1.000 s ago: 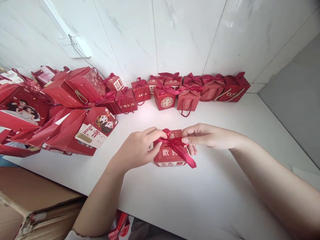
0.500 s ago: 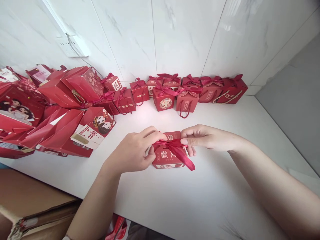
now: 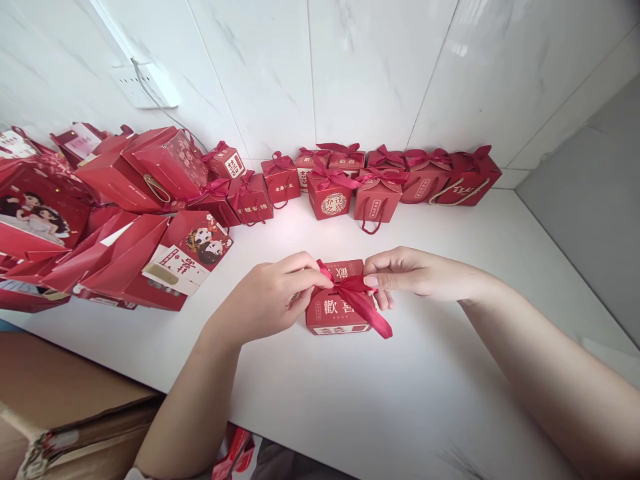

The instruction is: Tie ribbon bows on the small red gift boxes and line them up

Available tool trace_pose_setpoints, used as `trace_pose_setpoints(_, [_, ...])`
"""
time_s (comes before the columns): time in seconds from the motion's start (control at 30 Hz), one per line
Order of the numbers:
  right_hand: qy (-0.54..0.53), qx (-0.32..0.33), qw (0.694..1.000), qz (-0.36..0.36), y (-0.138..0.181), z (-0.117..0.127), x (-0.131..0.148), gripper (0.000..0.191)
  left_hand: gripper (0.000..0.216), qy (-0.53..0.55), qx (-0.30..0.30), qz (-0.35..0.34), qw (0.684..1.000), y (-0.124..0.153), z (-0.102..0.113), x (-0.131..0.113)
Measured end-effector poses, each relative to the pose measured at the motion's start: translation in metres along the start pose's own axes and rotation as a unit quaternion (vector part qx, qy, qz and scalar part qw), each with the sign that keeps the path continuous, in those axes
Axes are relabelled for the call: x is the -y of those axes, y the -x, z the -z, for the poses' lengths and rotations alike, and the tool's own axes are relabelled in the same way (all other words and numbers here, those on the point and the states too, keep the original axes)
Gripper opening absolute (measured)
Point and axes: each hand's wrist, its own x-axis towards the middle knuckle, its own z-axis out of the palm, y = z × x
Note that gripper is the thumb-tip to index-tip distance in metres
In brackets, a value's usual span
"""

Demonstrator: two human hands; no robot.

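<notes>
A small red gift box (image 3: 327,319) with pale Chinese characters rests on the white table in front of me. Over its top lies a dark pink satin ribbon (image 3: 367,308), gathered in the middle, with one tail hanging down toward the front right corner. My left hand (image 3: 273,293) pinches the ribbon close to its gathered middle, at the left of the box top. On the other side, my right hand (image 3: 413,275) grips a ribbon loop between thumb and fingers. Part of the box's right side is hidden behind the ribbon and those fingers.
Several ribboned red boxes (image 3: 329,200) stand in a row along the tiled wall (image 3: 365,73). Larger red boxes (image 3: 130,267) are heaped at the left. An open cardboard carton (image 3: 75,393) sits below the table's front left edge. A cable hangs from a wall socket (image 3: 145,87).
My left fingers have shifted right along the ribbon to its gathered middle, and a bit of ribbon now sticks up behind them. The right hand keeps its hold.
</notes>
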Motion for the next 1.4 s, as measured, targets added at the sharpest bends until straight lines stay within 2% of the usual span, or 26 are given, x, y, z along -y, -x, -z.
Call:
trace_pose_setpoints(0.37, [0.003, -0.003, 1.000, 0.001, 0.001, -0.001, 0.002, 0.031, 0.014, -0.013, -0.033, 0.047, 0.998, -0.005, -0.003, -0.006])
trace_pose_setpoints(0.53, [0.009, -0.001, 1.000, -0.003, 0.000, 0.001, 0.000, 0.035, 0.012, 0.073, 0.021, 0.082, 0.994, -0.007, 0.001, -0.012])
trace_pose_setpoints(0.67, [0.003, 0.006, 1.000, -0.005, -0.001, 0.003, -0.002, 0.036, 0.016, 0.113, 0.041, 0.131, 0.984, -0.009, 0.003, -0.013])
trace_pose_setpoints(0.87, [-0.005, 0.006, 1.000, -0.008, -0.002, 0.003, -0.004, 0.034, 0.034, 0.214, 0.105, 0.228, 0.944, -0.011, 0.008, -0.011])
trace_pose_setpoints(1.13, [-0.002, 0.014, 1.000, -0.009, -0.003, 0.004, -0.005, 0.034, 0.036, 0.259, 0.154, 0.261, 0.917, -0.011, 0.014, -0.009])
trace_pose_setpoints(1.3, [0.014, 0.012, 1.000, -0.014, -0.001, 0.004, -0.004, 0.035, 0.037, 0.294, 0.198, 0.289, 0.889, -0.010, 0.015, -0.008])
trace_pose_setpoints(1.4, [0.017, 0.011, 1.000, -0.013, -0.001, 0.004, -0.004, 0.034, 0.035, 0.295, 0.197, 0.278, 0.893, -0.010, 0.015, -0.007])
